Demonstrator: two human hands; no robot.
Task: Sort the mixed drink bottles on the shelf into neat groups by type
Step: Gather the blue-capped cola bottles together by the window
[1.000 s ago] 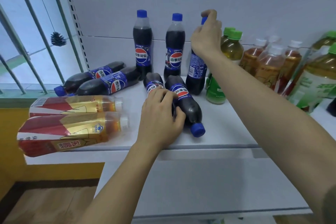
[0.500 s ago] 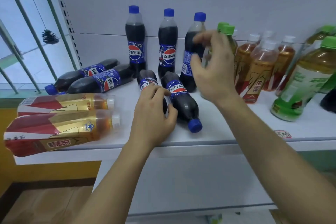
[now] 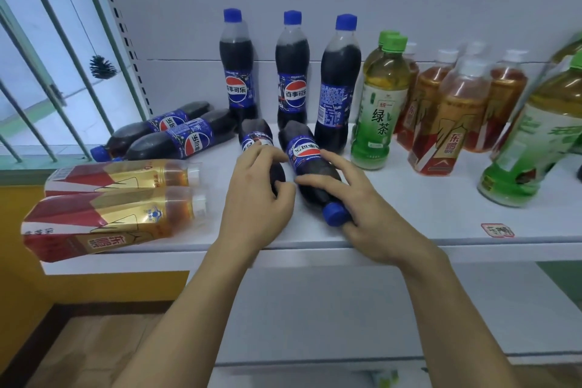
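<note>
We see two cola bottles lying on the shelf (image 3: 409, 198): the left bottle (image 3: 256, 142) under our left hand's (image 3: 255, 198) curled fingers, the right bottle (image 3: 310, 167) gripped by our right hand (image 3: 362, 208), thumb across its body, cap toward the palm.

cola bottles (image 3: 238, 63): dark brown liquid, blue caps, blue labels with red-white-blue roundel | green tea bottle (image 3: 379, 104): amber liquid, green cap and label | energy drink bottles at 9 o'clock (image 3: 119, 176): red-and-gold labels, white caps | shelf (image 3: 409, 205): white | wall at 8 o'clock (image 3: 19, 277): yellow
</note>
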